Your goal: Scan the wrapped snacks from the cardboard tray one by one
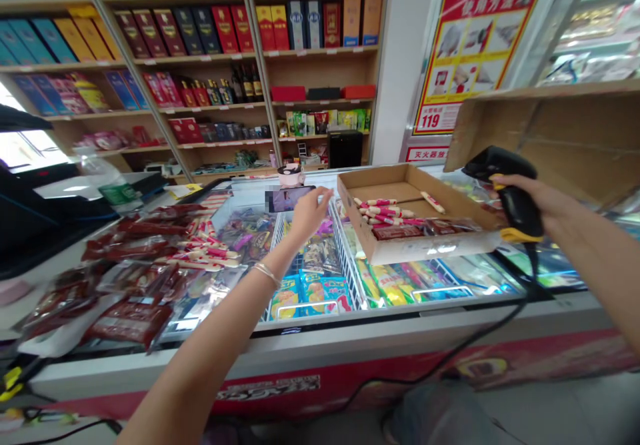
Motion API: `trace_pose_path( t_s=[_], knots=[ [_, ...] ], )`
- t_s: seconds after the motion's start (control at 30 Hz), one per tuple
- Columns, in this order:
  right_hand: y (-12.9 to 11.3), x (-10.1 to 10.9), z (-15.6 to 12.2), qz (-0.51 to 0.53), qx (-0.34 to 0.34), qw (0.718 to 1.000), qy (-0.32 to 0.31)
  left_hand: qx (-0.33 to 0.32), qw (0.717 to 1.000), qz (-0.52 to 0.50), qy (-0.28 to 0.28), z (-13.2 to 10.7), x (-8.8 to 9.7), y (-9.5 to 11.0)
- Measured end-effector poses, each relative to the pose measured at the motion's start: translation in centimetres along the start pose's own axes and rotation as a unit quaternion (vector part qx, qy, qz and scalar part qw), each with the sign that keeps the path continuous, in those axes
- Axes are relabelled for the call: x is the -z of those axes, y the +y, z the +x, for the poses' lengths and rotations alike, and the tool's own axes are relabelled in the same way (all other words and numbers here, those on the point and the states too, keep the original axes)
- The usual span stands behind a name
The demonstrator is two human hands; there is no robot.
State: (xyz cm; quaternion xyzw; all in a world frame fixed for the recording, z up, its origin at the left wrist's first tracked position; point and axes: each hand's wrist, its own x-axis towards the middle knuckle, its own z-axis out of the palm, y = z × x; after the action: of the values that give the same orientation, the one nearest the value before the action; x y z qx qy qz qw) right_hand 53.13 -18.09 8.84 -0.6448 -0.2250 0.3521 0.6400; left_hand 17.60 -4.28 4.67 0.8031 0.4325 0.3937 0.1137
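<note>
My right hand grips a black and yellow barcode scanner, raised over the right end of an open cardboard box. Its cable hangs down below. Inside the box are several red and cream wrapped sticks and brown packets. My left hand is stretched forward between a phone and the box, with fingers slightly bent and nothing visible in them. It covers the phone's right part. Whether it touches the phone I cannot tell. On the left lie more sticks and brown vacuum packs.
Under these things is a glass-topped freezer with bagged goods in wire baskets. A pale cup stands behind the phone. A plastic bottle is at the left. Shelves of boxes line the back; a large carton rises at the right.
</note>
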Motion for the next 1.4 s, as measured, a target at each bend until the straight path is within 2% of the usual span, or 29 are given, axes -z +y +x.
trace_pose_path(
  t_s=[0.1, 0.17, 0.27, 0.33, 0.4, 0.5, 0.6, 0.7, 0.83, 0.97, 1.17, 1.27, 1.4],
  knots=[
    [-0.9, -2.8, -2.0, 0.042, 0.032, 0.997, -0.064, 0.035, 0.984, 0.176, 0.014, -0.1, 6.6, -3.9],
    [-1.5, -5.6, -3.6, 0.071, 0.048, 0.991, -0.108, 0.092, 0.947, 0.307, 0.001, -0.6, 10.6, -7.0],
    [-1.7, -10.7, -6.3, 0.095, 0.057, 0.973, -0.201, 0.198, 0.896, 0.397, -0.002, -1.9, 14.4, -11.1],
    [-1.3, -14.5, -7.8, 0.085, 0.045, 0.952, -0.289, 0.219, 0.881, 0.418, 0.019, -2.7, 15.3, -12.9],
    [-0.4, -18.2, -9.1, 0.064, 0.024, 0.932, -0.357, 0.212, 0.875, 0.432, 0.049, -3.4, 15.4, -13.7],
    [2.0, -23.0, -10.3, 0.052, 0.016, 0.918, -0.393, 0.21, 0.868, 0.44, 0.088, -4.0, 15.0, -13.8],
    [5.1, -26.2, -11.1, 0.047, 0.0, 0.906, -0.42, 0.225, 0.866, 0.434, 0.104, -4.3, 14.8, -13.8],
    [7.9, -27.4, -11.3, 0.039, -0.033, 0.899, -0.435, 0.249, 0.864, 0.424, 0.108, -4.5, 15.0, -14.2],
    [10.0, -27.3, -10.7, 0.017, -0.072, 0.906, -0.417, 0.292, 0.846, 0.432, 0.11, -4.7, 15.3, -15.0],
    [10.7, -27.1, -9.4, 0.018, -0.088, 0.914, -0.395, 0.312, 0.843, 0.434, 0.065, -4.8, 15.5, -15.8],
    [11.3, -27.3, -8.8, 0.005, -0.093, 0.923, -0.374, 0.265, 0.861, 0.43, -0.053, -4.8, 15.5, -15.7],
    [11.4, -27.3, -8.9, 0.004, -0.091, 0.923, -0.373, 0.254, 0.861, 0.436, -0.07, -4.7, 14.8, -15.9],
    [11.3, -27.2, -9.0, 0.011, -0.087, 0.921, -0.379, 0.282, 0.85, 0.438, -0.08, -4.8, 13.0, -16.9]
  ],
)
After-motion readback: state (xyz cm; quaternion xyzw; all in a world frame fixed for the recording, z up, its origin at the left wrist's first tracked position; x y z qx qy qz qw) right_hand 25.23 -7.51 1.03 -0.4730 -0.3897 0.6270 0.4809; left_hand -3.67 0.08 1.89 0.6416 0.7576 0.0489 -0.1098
